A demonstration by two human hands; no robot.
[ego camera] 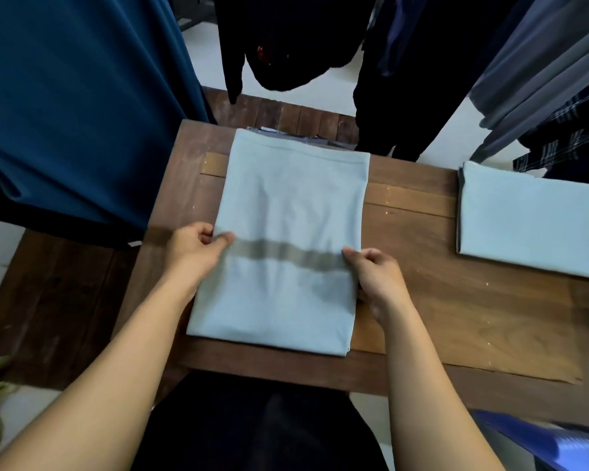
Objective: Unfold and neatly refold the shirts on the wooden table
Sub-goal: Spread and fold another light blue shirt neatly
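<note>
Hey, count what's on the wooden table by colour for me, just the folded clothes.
Light blue folded shirts: 2, the one being folded and the finished one.
Darker bluish folded fabric peeking out behind the centre shirt: 1, kind unclear.
Total: 3

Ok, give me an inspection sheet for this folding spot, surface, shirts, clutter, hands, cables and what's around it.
Surface: wooden table, worn, with pale specks.
Job's things: light blue shirt with a grey band, laid long in the middle; folded light blue shirt at the far right, apart from it.
Clutter: some darker fabric peeks out behind the middle shirt's far edge.
Grip: left hand pinches the shirt's left edge at the band; right hand pinches the right edge.
Cables: nothing seen.
Surroundings: hanging teal garment on the left, dark garments ahead, grey and plaid clothes on the right.
</note>
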